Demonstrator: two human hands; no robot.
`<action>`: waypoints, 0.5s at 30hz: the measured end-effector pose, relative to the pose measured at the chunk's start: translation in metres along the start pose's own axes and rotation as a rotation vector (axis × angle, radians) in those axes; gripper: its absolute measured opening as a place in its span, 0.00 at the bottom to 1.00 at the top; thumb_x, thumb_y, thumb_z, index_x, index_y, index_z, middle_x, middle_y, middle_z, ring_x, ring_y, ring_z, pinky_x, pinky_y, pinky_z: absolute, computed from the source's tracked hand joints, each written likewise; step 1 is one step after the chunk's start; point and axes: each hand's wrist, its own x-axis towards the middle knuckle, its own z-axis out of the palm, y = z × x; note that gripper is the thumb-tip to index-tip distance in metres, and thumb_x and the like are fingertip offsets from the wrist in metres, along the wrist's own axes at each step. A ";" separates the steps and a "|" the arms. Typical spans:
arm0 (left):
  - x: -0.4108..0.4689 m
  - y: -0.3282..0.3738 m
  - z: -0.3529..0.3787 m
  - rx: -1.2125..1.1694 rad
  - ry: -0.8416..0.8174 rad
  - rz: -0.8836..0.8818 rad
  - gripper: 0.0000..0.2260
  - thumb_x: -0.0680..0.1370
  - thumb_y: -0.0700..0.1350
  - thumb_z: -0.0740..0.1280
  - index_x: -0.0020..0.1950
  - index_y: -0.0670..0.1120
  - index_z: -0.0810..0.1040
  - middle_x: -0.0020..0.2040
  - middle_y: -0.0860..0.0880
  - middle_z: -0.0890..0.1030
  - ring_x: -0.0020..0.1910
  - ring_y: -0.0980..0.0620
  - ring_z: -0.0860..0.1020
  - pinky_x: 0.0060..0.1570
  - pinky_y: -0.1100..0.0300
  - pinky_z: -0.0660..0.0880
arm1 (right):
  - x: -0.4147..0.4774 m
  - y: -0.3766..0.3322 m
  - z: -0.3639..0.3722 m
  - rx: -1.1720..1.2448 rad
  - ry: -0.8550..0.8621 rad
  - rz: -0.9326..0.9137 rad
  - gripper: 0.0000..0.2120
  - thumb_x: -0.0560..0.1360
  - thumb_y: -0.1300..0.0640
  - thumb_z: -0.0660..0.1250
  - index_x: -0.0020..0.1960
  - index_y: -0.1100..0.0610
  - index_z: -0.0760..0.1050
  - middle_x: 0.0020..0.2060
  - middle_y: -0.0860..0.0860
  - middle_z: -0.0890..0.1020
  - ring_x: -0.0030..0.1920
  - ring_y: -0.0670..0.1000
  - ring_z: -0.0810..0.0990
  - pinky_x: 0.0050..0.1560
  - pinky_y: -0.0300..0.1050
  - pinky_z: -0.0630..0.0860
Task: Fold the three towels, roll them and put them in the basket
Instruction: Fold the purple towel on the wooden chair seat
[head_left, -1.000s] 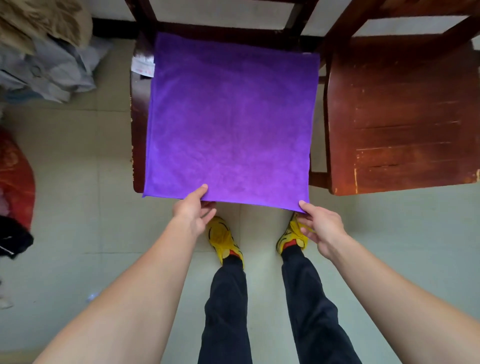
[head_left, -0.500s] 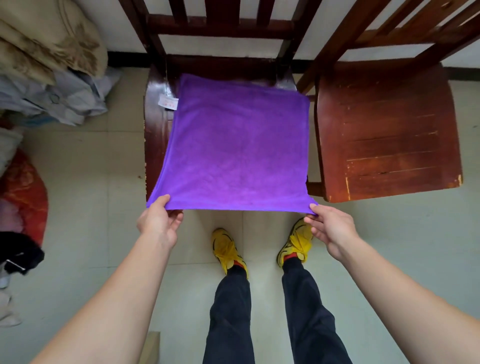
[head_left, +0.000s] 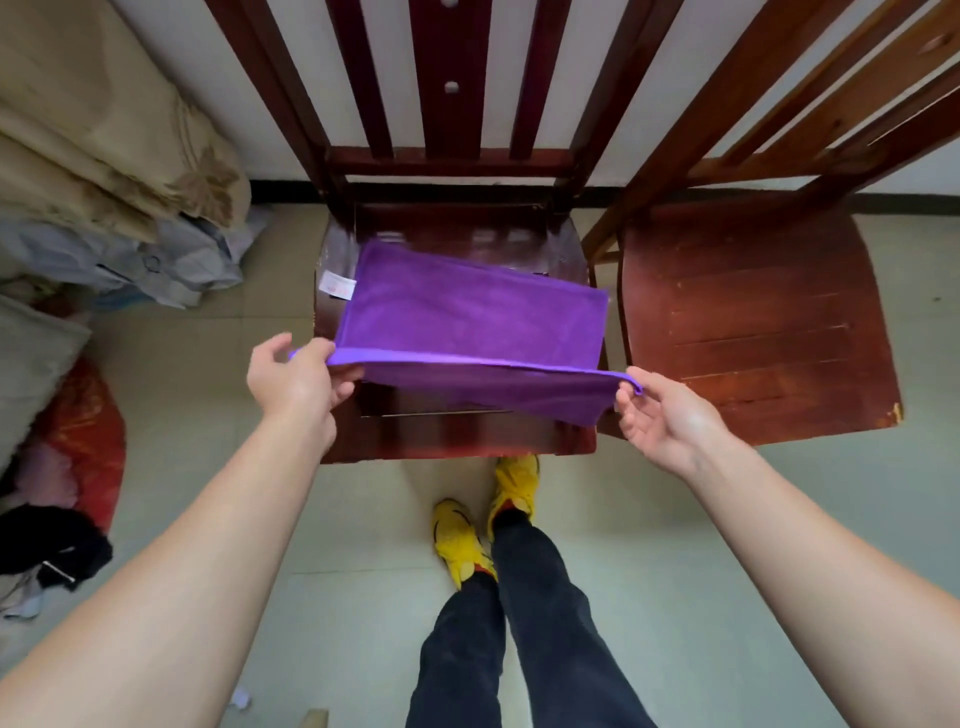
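Observation:
A purple towel (head_left: 467, 317) with a white label at its far left corner lies partly on the seat of a dark wooden chair (head_left: 457, 441). Its near edge is lifted off the seat. My left hand (head_left: 293, 376) pinches the near left corner, and my right hand (head_left: 662, 415) pinches the near right corner between thumb and fingers. The raised edge stretches taut between both hands, and the towel's near part hangs folded under it. No basket and no other towels are in view.
A second wooden chair (head_left: 753, 322) stands to the right. Piled beige and grey fabric (head_left: 104, 182) lies at the left, with a red bag (head_left: 88, 431) and black cloth (head_left: 47, 545) on the tiled floor. My legs and yellow shoes (head_left: 483, 519) stand below the chair.
Both hands have lifted the towel's near edge and carried it away from me over the seat. The towel now looks shorter, and the view has tilted up toward the chair backs.

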 end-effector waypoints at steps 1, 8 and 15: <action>0.005 0.009 0.012 0.007 -0.009 0.006 0.20 0.76 0.35 0.62 0.67 0.46 0.66 0.57 0.39 0.79 0.21 0.53 0.79 0.20 0.65 0.70 | 0.006 -0.007 0.004 0.028 -0.020 0.013 0.02 0.77 0.61 0.65 0.45 0.58 0.76 0.28 0.51 0.80 0.26 0.46 0.79 0.25 0.34 0.72; 0.054 0.039 0.093 0.195 -0.167 -0.121 0.06 0.82 0.40 0.53 0.56 0.47 0.67 0.33 0.48 0.80 0.20 0.57 0.78 0.20 0.67 0.71 | 0.065 -0.050 0.025 0.123 -0.051 0.082 0.07 0.78 0.62 0.62 0.42 0.59 0.75 0.30 0.52 0.83 0.29 0.46 0.83 0.27 0.33 0.74; 0.088 0.037 0.134 0.191 -0.261 -0.142 0.14 0.81 0.46 0.59 0.66 0.46 0.69 0.53 0.44 0.77 0.47 0.48 0.79 0.42 0.59 0.78 | 0.108 -0.071 0.039 0.118 -0.074 0.070 0.04 0.78 0.59 0.64 0.49 0.57 0.77 0.44 0.55 0.86 0.42 0.51 0.86 0.31 0.38 0.78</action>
